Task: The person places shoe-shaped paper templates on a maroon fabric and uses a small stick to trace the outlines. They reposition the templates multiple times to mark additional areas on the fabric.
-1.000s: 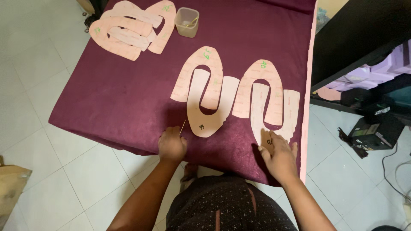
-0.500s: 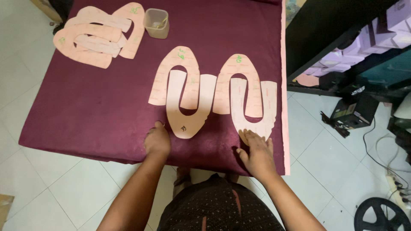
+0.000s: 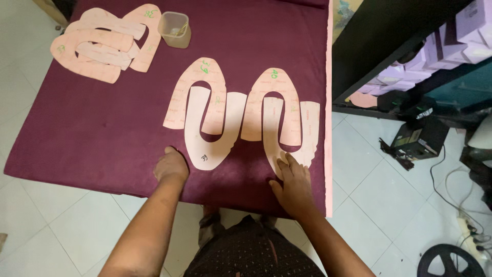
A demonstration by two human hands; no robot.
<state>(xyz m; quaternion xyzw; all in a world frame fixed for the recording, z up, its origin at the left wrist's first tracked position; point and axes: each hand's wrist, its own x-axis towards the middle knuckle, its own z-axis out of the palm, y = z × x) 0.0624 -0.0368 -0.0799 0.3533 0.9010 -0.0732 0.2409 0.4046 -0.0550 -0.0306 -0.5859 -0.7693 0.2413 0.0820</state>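
Note:
Several pink U-shaped paper patterns (image 3: 225, 110) lie interlocked on a maroon fabric sheet (image 3: 102, 128) spread over a table. My left hand (image 3: 171, 165) rests curled on the fabric just left of the lower U-shaped pattern; whether it holds anything is hidden. My right hand (image 3: 293, 179) lies flat with fingers spread, pressing the bottom of the rightmost pattern (image 3: 302, 138) near the table's right front corner.
A pile of more pink patterns (image 3: 102, 43) lies at the far left corner, beside a small translucent plastic cup (image 3: 175, 29). A dark shelf unit (image 3: 405, 46) stands to the right. Cables and a black device (image 3: 417, 136) lie on the white tiled floor.
The thin stick seen by my left hand a second ago is no longer visible. The view has shifted, and both hands stay at the front edge of the patterns.

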